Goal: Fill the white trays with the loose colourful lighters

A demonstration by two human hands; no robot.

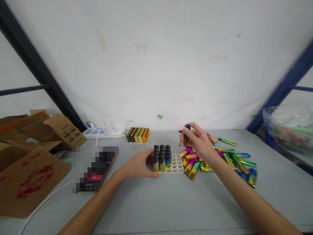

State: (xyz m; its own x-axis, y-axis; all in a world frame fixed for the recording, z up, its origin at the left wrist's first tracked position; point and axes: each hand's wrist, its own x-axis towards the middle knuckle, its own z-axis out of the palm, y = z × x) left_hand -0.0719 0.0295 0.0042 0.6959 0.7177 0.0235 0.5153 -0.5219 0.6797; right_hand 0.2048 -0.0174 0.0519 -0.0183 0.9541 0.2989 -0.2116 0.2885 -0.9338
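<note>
Across the grey table [141,202], the left hand [140,166] curls nearest the pale tray [174,172], at its left end (gripping or resting, I can't tell); the right hand [199,140] pinches a roughly upright lighter [187,140] beyond the tray's right end.

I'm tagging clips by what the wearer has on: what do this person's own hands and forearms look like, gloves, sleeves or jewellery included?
Both the left hand and the right hand are ungloved. No sleeve shows on the left forearm or the right forearm, and no watch or bracelet. Small details, such as a thin ring, are too blurred to rule out.
</note>
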